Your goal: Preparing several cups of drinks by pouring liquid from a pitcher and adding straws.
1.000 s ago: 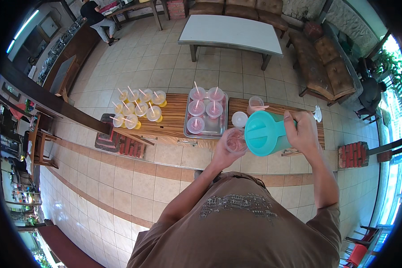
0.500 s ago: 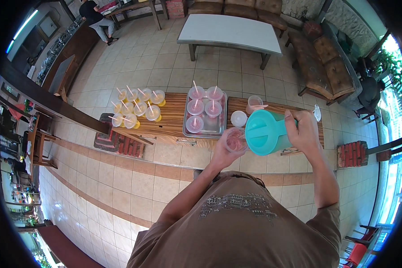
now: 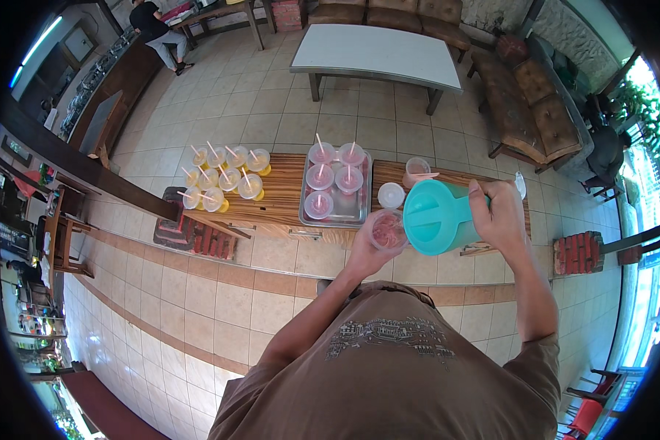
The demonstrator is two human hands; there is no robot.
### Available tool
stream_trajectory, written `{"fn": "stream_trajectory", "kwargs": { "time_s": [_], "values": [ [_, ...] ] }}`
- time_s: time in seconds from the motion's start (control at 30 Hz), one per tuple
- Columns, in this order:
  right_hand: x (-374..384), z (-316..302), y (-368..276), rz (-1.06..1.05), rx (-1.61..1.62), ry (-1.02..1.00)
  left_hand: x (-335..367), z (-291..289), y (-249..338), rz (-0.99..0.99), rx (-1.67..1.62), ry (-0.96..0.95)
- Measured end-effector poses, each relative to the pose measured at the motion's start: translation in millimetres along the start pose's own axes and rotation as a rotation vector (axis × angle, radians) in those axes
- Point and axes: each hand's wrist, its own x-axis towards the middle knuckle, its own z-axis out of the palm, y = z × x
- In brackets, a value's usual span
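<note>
My left hand point(image 3: 364, 246) is wrapped round a clear plastic cup point(image 3: 389, 232) with pink contents, held in front of the table's near edge. Right beside it, my right hand point(image 3: 500, 213) grips the handle of a turquoise lidded pitcher point(image 3: 431, 218). The pitcher leans toward the cup, its rim at the cup's mouth; a stream of liquid cannot be made out. Behind them on the table lies a stack of round clear lids point(image 3: 391, 195). Another cup point(image 3: 417, 167) stands farther back, with pink straws point(image 3: 427, 176) next to it.
On the striped wooden table point(image 3: 282, 192), a metal tray point(image 3: 336, 218) bears several lidded pink drinks with straws. Several yellow drinks point(image 3: 228, 178) stand at the left end. Beyond are a white table point(image 3: 374, 51) and brown sofas point(image 3: 517, 110). A person point(image 3: 156, 33) stands far left.
Almost nothing differs. Both hands, the cup and the pitcher keep their places, while the view shifts very slightly.
</note>
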Motion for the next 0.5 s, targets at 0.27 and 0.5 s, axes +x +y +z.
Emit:
{"fn": "stream_trajectory", "kwargs": {
  "time_s": [0.27, 0.5],
  "values": [
    [0.3, 0.1, 1.5, -0.007, 0.006, 0.002, 1.1, -0.9, -6.9, 0.022, 0.055, -0.004],
    [-0.1, -0.7, -0.4, 0.028, 0.024, -0.009, -1.1, -1.5, -7.4, -0.035, 0.005, -0.004]
  ]
}}
